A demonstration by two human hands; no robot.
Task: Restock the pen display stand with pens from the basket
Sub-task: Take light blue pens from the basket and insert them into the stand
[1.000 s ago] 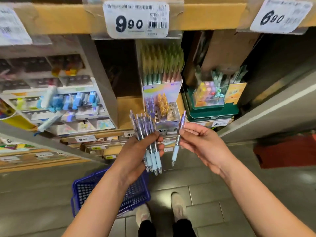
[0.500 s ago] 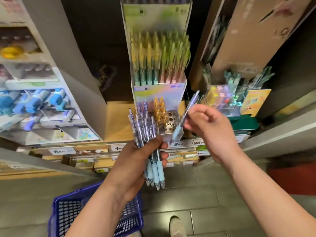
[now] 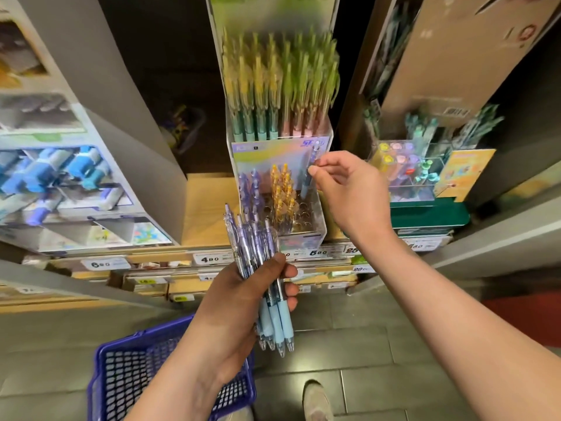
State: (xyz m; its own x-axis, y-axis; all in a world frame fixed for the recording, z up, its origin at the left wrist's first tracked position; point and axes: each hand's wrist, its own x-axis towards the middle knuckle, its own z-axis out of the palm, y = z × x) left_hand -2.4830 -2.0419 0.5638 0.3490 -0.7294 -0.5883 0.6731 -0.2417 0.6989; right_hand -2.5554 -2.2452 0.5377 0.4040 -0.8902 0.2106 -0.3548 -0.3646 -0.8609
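One pen (image 3: 306, 185) has reached the stand (image 3: 316, 221).

pens (image 3: 253, 241) in left hand (image 3: 239, 302): clear glossy plastic barrels, purple tint; pale blue grips matt, rubbery-looking. single pen (image 3: 310, 171) in right hand (image 3: 349, 192): same clear plastic. display stand (image 3: 317, 217): transparent glossy plastic, shiny iridescent card front. basket (image 3: 127, 378): blue plastic mesh, slight sheen. shelf (image 3: 206, 208): pale wood-look, smooth. price labels (image 3: 209, 258): white paper. box (image 3: 440, 56): brown cardboard, matt. floor (image 3: 349, 344): grey tiles, smooth, low sheen.
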